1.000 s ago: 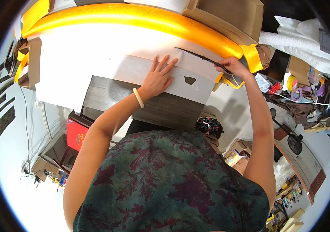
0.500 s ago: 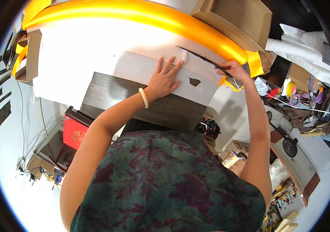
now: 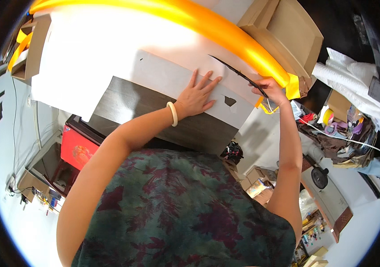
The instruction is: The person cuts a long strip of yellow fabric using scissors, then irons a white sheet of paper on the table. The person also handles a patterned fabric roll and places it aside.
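Observation:
My left hand (image 3: 197, 96) lies flat with its fingers spread on a pale paper-like strip (image 3: 159, 71), a cream bangle on its wrist. The strip covers part of a dark wood-grain board (image 3: 154, 112) and has a small jagged hole near its right end. My right hand (image 3: 269, 91) is closed around a long, thin, black pointed tool (image 3: 235, 71). Its tip points up and left, over the white sheet (image 3: 74, 58) beyond my left fingers. What kind of tool it is I cannot make out. Part of its grip is hidden by my fingers.
A shiny orange-yellow roll (image 3: 208, 29) arches across the far side. Behind it at right stands an open cardboard box (image 3: 294, 38). White wrapping (image 3: 352, 84), tape and cluttered scraps lie at far right, crossed by a white cord (image 3: 337, 135). A red panel (image 3: 77, 147) is at left.
The whole view has shifted and turned slightly. My left hand stays flat on the strip, and my right hand still grips the black tool in nearly the same place.

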Motion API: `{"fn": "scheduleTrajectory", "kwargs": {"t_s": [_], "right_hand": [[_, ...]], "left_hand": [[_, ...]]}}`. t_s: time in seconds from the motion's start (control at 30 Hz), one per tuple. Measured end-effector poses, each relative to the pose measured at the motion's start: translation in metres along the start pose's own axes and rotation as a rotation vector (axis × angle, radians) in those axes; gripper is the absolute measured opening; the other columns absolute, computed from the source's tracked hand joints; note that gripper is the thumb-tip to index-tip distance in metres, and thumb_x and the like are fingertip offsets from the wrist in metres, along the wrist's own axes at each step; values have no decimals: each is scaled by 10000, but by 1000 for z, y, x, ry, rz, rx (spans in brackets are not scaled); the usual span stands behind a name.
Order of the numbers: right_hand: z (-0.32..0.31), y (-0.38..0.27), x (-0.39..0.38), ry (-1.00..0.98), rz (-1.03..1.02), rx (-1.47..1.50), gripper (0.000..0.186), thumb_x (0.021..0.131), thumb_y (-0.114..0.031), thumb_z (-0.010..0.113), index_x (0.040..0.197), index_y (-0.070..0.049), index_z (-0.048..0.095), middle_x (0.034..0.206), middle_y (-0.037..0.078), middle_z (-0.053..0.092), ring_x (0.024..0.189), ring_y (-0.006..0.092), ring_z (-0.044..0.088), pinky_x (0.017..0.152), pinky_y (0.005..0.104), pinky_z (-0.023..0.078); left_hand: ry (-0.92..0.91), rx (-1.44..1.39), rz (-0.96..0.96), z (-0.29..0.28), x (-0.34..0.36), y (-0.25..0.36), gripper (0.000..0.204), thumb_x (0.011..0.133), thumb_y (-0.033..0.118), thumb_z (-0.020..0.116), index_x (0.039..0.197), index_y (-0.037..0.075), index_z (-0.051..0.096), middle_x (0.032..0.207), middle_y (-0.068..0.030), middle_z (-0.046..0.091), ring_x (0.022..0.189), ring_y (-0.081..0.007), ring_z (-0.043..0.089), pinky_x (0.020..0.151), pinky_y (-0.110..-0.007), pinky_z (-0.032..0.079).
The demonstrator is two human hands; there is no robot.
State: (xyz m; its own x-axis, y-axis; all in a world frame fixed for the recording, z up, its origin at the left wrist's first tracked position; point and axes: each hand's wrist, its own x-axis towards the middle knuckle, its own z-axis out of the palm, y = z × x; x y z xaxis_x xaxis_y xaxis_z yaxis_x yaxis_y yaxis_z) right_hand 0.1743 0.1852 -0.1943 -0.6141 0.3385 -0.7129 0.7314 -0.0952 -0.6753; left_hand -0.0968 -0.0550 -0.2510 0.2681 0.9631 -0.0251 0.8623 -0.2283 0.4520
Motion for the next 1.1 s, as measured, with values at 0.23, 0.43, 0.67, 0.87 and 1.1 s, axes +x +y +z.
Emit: {"fn": "scheduleTrajectory", "kwargs": {"t_s": [0.23,0.43,0.67,0.87,1.1], "right_hand": [[15,-6,16,67,-9,66,347,897,-181,867,1196,-25,786,972,-60,712,884,33,598,813,217,505],[18,-19,21,72,19,-38,343,912,-221,857,1192,-34,787,905,-83,681,826,32,570,729,213,479],[34,-46,46,19,-97,-20,335,938,-235,828,1193,-24,782,885,-73,660,773,24,539,678,190,414],[38,-53,47,-37,-61,145,345,924,-251,845,1184,-32,789,897,-85,678,774,6,552,662,193,426],[51,-73,70,-29,-90,96,333,934,-285,830,1162,-44,802,818,-103,618,722,8,485,639,188,373]], "left_hand": [[34,13,12,-1,-3,-1,603,985,484,590,1330,-2,682,1709,-62,287,1569,-351,232,1259,-664,169],[32,-11,0,-4,-2,0,637,982,486,596,1401,7,623,1709,-55,292,1569,-353,233,1265,-651,174],[116,-83,-20,1,-3,1,772,987,491,597,1600,65,395,1694,-55,330,1565,-336,258,1287,-619,153],[93,-77,-22,1,-3,1,807,988,500,597,1627,76,346,1693,-55,338,1554,-337,285,1295,-607,145],[71,-78,-6,-1,-2,0,843,980,510,610,1637,69,320,1702,-68,326,1575,-333,255,1310,-575,137]]}}
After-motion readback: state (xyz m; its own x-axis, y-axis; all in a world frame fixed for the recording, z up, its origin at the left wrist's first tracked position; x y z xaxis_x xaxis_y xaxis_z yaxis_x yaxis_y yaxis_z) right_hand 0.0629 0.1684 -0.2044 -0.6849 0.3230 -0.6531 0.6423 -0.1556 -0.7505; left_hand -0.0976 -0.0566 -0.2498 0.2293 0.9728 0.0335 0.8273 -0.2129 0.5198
